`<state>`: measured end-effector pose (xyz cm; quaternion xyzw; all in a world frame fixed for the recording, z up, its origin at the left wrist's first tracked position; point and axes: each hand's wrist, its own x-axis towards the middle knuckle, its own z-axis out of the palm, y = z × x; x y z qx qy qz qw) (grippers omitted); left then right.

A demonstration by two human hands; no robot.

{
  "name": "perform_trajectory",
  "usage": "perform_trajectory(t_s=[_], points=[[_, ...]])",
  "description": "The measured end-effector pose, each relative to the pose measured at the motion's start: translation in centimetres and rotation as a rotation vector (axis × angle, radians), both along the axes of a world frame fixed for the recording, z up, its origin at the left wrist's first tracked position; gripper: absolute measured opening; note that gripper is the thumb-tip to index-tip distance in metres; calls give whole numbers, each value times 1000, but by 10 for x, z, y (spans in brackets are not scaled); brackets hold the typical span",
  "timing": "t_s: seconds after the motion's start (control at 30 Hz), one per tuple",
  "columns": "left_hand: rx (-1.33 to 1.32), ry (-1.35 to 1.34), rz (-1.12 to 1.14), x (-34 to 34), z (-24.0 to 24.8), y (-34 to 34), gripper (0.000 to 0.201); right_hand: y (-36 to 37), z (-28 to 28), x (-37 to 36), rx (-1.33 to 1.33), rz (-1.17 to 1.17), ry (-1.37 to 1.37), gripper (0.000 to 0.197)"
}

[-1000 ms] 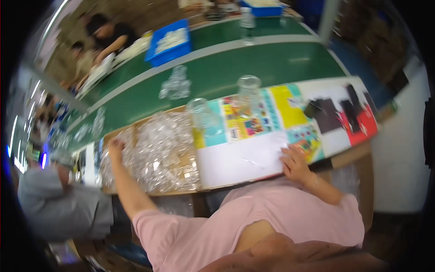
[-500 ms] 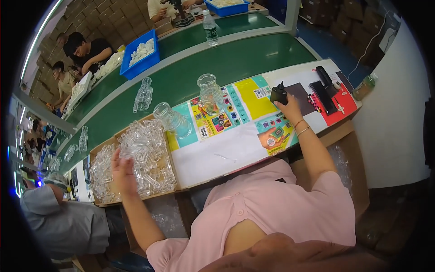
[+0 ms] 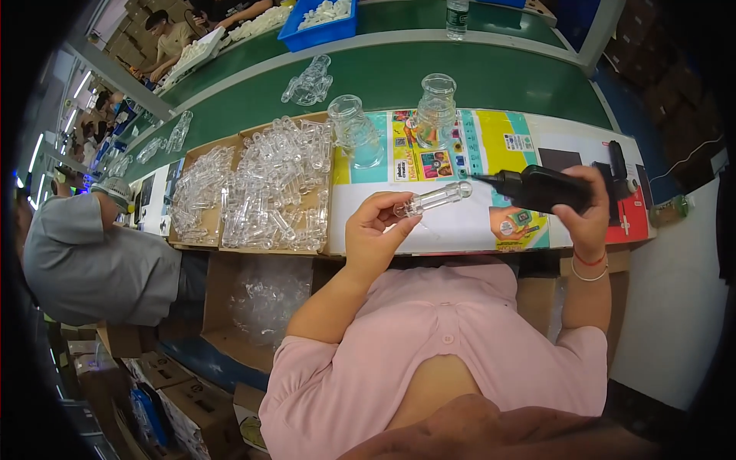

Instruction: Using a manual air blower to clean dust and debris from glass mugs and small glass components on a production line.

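My left hand (image 3: 374,234) is closed around one end of a clear tubular part (image 3: 441,198), holding it sideways above the work surface, its rounded end to the right. A black squeeze bottle (image 3: 548,189) lies tipped over in my right hand (image 3: 589,218), fingers wrapped round its body. Its dark nozzle points left, close to the rounded end; whether they touch I cannot tell. Left of my hands, a divided cardboard tray (image 3: 330,222) holds many similar clear parts (image 3: 280,180). Two clear jar-shaped pieces (image 3: 357,138) stand beyond my hands.
A green conveyor (image 3: 383,65) runs behind the printed board (image 3: 491,138). On it lies a clear assembled piece (image 3: 309,80); a water bottle (image 3: 457,19) and a blue bin (image 3: 318,27) stand farther back. A person in a grey shirt (image 3: 100,261) sits at the left.
My left hand has come from the tray to the middle and now holds a clear tubular part. My right hand has lifted the black bottle and tipped it leftward. The view has shifted.
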<state>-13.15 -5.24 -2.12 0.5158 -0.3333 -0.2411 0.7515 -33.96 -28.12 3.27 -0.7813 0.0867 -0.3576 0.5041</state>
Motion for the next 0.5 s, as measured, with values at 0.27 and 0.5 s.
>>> perform_trajectory(t_s=[0.27,0.5], points=[[-64,-76,0,-22,10,0,34,38,23,59,1102,-96,-768,22],[-54,-260,69,-31,18,9,36,88,22,75,839,-121,-494,40]])
